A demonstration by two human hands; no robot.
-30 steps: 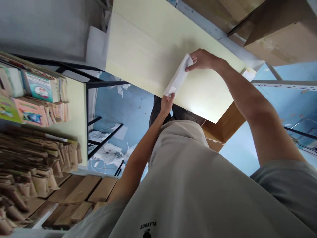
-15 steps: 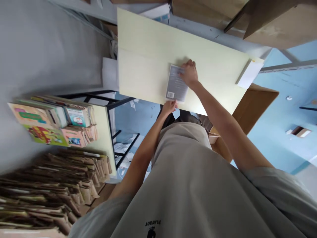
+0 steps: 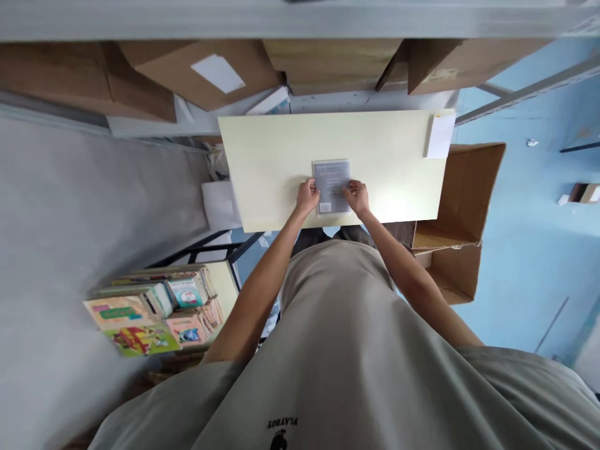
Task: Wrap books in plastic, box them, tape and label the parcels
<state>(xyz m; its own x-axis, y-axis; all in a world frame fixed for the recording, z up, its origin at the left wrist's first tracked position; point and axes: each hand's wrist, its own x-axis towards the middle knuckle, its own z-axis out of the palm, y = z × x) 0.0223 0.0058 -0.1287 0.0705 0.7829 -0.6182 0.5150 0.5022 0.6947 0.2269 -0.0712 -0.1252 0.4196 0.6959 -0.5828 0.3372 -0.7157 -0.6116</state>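
A grey book (image 3: pixel 332 181) with pale print and a white barcode label at its lower left lies on the cream tabletop (image 3: pixel 272 144). A clear, shiny border shows around it, like a plastic sleeve. My left hand (image 3: pixel 308 196) grips the book's left edge, fingers curled and thumb on the cover. On the opposite edge, my right hand (image 3: pixel 357 197) pinches the book with bent fingers.
A white pad or stack of paper (image 3: pixel 439 136) sits at the table's far right. Cardboard boxes (image 3: pixel 337 65) line the shelf behind. Open cartons (image 3: pixel 473 194) stand at right, and stacked picture books (image 3: pixel 140 325) at lower left.
My left hand has moved from the book's bottom edge to its left side. My right hand has slid down the right edge. The view has turned, and the book now sits straighter.
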